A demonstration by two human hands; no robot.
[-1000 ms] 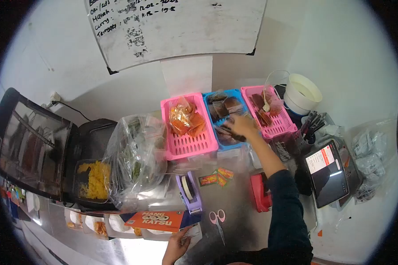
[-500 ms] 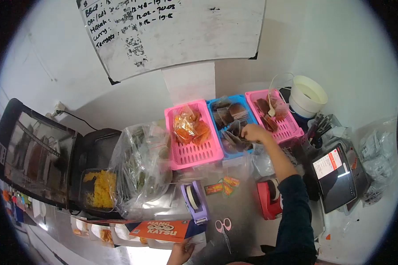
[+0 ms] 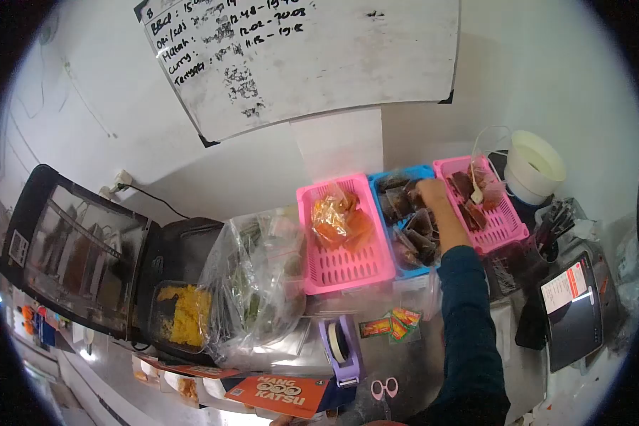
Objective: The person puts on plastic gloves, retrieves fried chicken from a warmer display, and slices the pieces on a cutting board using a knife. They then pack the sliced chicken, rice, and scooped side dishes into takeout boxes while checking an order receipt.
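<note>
My right hand [image 3: 433, 193] is over the upper part of the blue basket [image 3: 413, 272], with its fingers bent down among dark sauce packets [image 3: 394, 202]; its fingertips are hidden. Only a sliver of my left hand [image 3: 282, 420] shows at the bottom edge, below an orange printed box [image 3: 280, 395]. What that hand touches cannot be made out. To the left of the blue basket, a pink basket [image 3: 348, 275] holds orange packets [image 3: 339, 220]. Another pink basket [image 3: 504, 231] with reddish-brown packets stands to the right.
A purple tape dispenser [image 3: 341, 351], pink-handled scissors [image 3: 384, 388] and small sachets [image 3: 397, 325] lie on the steel table. A tablet [image 3: 574, 312] stands at the right. At the left are a large clear bag [image 3: 255, 284] and a tub of yellow food [image 3: 188, 316].
My right hand has moved from the lower packets to the upper part of the blue basket. The view has shifted, and my left hand has mostly left the frame.
</note>
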